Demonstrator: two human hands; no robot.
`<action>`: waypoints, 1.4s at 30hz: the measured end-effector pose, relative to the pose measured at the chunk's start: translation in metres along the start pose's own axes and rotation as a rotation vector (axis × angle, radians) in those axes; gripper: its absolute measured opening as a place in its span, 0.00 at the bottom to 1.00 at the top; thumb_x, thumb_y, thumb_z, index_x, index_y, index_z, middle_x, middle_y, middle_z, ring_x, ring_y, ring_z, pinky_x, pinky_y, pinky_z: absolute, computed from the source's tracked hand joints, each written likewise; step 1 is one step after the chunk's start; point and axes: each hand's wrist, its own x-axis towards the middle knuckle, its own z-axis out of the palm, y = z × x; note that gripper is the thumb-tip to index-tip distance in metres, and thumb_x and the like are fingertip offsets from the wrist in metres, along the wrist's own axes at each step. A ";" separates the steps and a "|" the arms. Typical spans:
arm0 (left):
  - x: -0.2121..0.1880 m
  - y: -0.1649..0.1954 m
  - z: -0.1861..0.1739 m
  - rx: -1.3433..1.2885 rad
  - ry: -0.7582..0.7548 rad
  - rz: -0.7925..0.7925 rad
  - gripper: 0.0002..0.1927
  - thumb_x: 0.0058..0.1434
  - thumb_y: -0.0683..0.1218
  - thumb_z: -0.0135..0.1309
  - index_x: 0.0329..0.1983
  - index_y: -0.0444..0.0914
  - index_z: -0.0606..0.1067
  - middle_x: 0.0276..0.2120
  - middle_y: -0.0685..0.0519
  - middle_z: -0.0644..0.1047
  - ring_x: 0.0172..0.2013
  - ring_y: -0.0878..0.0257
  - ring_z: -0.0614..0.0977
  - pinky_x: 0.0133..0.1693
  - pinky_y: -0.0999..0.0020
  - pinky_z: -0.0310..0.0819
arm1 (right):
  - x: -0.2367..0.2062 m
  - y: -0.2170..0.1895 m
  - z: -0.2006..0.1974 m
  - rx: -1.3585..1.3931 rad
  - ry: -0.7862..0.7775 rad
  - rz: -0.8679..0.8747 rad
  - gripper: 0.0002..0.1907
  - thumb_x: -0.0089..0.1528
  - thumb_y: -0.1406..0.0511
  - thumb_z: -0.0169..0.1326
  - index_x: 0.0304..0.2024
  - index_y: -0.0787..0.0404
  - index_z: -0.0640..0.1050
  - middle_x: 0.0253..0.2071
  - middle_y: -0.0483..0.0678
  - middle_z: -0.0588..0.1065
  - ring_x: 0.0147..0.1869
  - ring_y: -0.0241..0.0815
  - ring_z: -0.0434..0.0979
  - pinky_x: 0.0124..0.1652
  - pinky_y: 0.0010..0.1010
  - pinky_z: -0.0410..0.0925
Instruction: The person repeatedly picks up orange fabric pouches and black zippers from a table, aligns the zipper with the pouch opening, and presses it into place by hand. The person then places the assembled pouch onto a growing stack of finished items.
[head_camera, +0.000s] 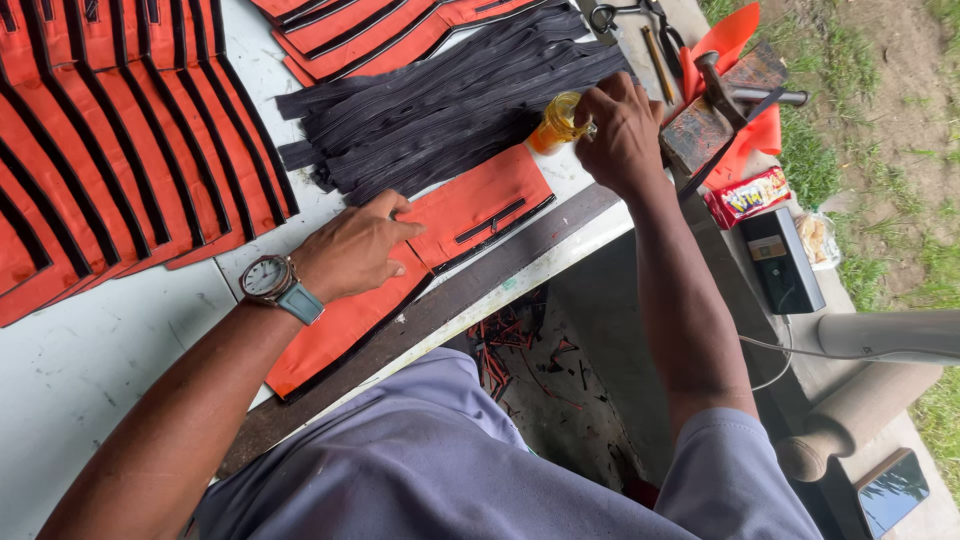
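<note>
Left hand (350, 250): lay flat, fingers spread, on the orange panel (420, 260) at centre frame.
Right hand (622, 130): fingers closed around a small yellow bottle (555, 122), upper centre.
Black strips (440, 105): piled just behind the bottle.
Hammer (725, 90): upper right, on a wooden block.
Counter (110, 350): white, lower left.

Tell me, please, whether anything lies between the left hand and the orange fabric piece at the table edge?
Nothing visible does: the left hand rests flat on the orange fabric piece. The right hand holds a small yellow bottle off to the side, by the black strips.
</note>
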 end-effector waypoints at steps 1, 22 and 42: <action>0.002 -0.001 0.001 -0.008 -0.021 -0.017 0.28 0.53 0.46 0.67 0.59 0.42 0.76 0.64 0.50 0.67 0.55 0.48 0.78 0.57 0.55 0.73 | -0.001 0.000 0.002 0.019 -0.001 -0.028 0.14 0.51 0.67 0.61 0.40 0.52 0.81 0.52 0.47 0.70 0.58 0.49 0.69 0.54 0.43 0.58; 0.004 -0.002 0.001 0.018 -0.061 -0.031 0.28 0.54 0.46 0.66 0.59 0.42 0.76 0.65 0.49 0.65 0.55 0.47 0.78 0.56 0.55 0.73 | -0.107 -0.163 -0.001 0.236 -0.189 -0.488 0.21 0.55 0.66 0.58 0.51 0.47 0.81 0.54 0.49 0.71 0.58 0.55 0.71 0.50 0.46 0.63; 0.097 0.031 0.034 -0.005 0.256 -0.047 0.27 0.58 0.47 0.63 0.59 0.30 0.73 0.51 0.43 0.72 0.44 0.44 0.81 0.45 0.52 0.78 | -0.091 -0.044 0.006 0.186 -0.128 0.001 0.24 0.61 0.60 0.49 0.60 0.56 0.77 0.53 0.54 0.72 0.54 0.51 0.73 0.56 0.41 0.68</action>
